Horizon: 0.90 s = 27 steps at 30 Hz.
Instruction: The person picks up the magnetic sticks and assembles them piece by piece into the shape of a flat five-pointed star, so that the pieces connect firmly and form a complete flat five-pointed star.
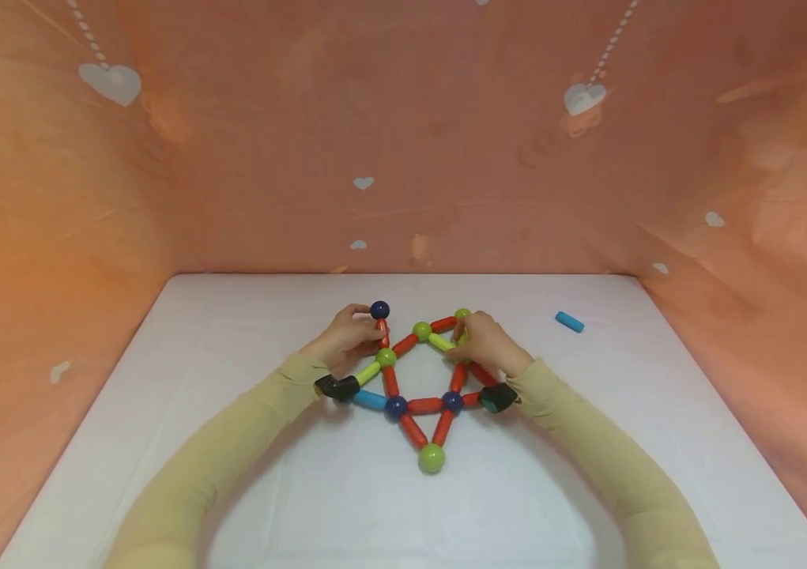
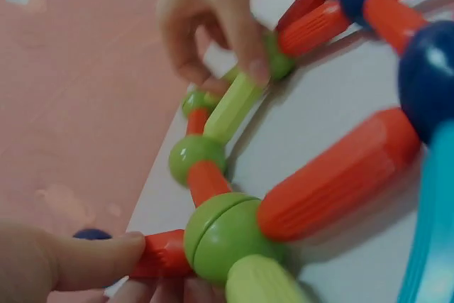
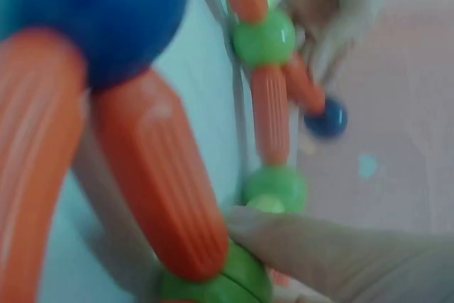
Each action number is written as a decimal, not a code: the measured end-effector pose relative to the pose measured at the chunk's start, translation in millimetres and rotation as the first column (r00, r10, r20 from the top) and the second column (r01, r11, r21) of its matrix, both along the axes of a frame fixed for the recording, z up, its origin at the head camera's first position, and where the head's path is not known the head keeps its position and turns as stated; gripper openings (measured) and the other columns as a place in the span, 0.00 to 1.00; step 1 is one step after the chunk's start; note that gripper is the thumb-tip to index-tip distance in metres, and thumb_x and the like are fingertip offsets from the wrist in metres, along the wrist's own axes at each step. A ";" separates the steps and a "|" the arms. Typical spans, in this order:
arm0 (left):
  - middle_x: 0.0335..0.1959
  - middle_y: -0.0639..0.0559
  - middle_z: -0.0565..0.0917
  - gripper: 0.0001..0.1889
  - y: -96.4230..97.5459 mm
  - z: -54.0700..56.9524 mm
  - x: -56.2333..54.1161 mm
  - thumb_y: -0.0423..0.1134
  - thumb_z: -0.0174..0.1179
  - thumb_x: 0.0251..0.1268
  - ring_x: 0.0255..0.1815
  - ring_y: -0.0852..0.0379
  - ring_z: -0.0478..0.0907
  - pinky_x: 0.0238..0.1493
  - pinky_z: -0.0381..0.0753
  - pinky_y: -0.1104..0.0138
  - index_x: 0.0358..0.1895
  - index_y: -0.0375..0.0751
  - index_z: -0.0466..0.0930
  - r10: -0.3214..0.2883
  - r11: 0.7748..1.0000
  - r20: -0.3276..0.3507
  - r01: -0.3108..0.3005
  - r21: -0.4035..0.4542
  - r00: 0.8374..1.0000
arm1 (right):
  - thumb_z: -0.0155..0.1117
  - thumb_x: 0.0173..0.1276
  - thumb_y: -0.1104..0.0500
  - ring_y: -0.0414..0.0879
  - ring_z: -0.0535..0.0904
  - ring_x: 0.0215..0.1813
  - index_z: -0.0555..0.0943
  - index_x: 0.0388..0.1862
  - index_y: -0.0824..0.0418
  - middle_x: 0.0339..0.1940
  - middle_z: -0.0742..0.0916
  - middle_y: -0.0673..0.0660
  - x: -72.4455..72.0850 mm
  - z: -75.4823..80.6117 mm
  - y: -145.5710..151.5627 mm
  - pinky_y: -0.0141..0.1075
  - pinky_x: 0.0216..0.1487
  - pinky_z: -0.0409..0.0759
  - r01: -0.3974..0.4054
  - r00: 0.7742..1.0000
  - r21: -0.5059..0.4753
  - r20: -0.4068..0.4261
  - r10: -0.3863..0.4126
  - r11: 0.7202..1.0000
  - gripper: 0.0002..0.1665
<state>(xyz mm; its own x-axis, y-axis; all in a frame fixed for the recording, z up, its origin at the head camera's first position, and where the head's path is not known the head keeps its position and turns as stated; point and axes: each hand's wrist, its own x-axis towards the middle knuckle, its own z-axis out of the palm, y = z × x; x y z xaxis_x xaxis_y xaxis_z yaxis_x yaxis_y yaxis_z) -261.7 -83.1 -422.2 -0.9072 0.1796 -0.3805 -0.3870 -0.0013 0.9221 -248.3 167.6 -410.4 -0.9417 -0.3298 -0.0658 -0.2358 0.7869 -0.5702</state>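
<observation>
A flat frame of magnetic rods and balls lies on the white table. My left hand (image 1: 346, 340) pinches a red rod (image 1: 383, 335) that joins a green ball (image 1: 386, 358) and has a dark blue ball (image 1: 379, 310) at its far end. On the frame's right side, my right hand (image 1: 492, 345) pinches a yellow-green rod (image 2: 230, 110) close to a green ball (image 2: 278, 58). Its fingers partly hide that ball and a second yellow-green rod. At the near point of the frame sits another green ball (image 1: 432, 458).
A loose blue rod (image 1: 570, 322) lies to the right, apart from the frame. Orange cloth (image 1: 403, 158) with pale hearts walls the table (image 1: 346, 506) at the back and sides. Dark wrist cameras (image 1: 337, 386) overhang the frame's outer corners.
</observation>
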 end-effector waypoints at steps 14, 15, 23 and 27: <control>0.45 0.39 0.79 0.24 9.4 -4.7 -26.9 0.25 0.60 0.62 0.33 0.58 0.78 0.33 0.79 0.72 0.61 0.28 0.68 -0.029 0.993 -0.097 0.017 -0.119 0.995 | 0.56 0.72 0.56 0.48 0.80 0.20 0.80 0.53 0.66 0.34 0.83 0.60 22.7 22.3 24.8 0.38 0.21 0.80 -0.060 0.956 -0.006 0.286 0.059 0.998 0.18; 0.45 0.39 0.79 0.23 9.8 -5.8 -27.9 0.25 0.59 0.62 0.32 0.59 0.78 0.32 0.79 0.73 0.61 0.28 0.68 -0.033 0.993 -0.099 0.022 -0.114 0.995 | 0.56 0.72 0.56 0.47 0.80 0.20 0.81 0.52 0.66 0.32 0.83 0.61 20.8 23.3 27.3 0.37 0.21 0.80 -0.060 0.964 -0.011 0.261 0.061 0.998 0.17; 0.44 0.39 0.81 0.23 11.9 -6.6 -27.4 0.27 0.60 0.63 0.29 0.61 0.79 0.30 0.79 0.73 0.61 0.29 0.70 -0.050 0.989 -0.111 0.034 -0.143 0.993 | 0.50 0.73 0.61 0.55 0.77 0.47 0.82 0.50 0.66 0.50 0.82 0.64 4.8 13.8 44.5 0.45 0.45 0.76 -0.029 0.997 -0.015 0.067 0.030 0.999 0.16; 0.49 0.37 0.81 0.23 14.2 -6.8 -28.7 0.28 0.61 0.62 0.29 0.61 0.79 0.30 0.78 0.73 0.61 0.31 0.72 -0.079 0.983 -0.115 0.058 -0.173 0.990 | 0.49 0.72 0.64 0.54 0.74 0.51 0.84 0.46 0.65 0.49 0.83 0.62 6.0 10.2 51.5 0.46 0.50 0.74 -0.060 0.994 -0.009 0.093 0.060 0.998 0.16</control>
<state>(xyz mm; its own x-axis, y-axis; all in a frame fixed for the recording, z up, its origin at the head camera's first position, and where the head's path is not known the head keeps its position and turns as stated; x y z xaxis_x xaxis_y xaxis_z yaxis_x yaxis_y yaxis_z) -290.4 -68.9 -429.0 -0.9360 0.1857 -0.2990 -0.2664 0.1813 0.9467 -242.4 219.0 -400.2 -0.9100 -0.3863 -0.1503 -0.2279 0.7692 -0.5970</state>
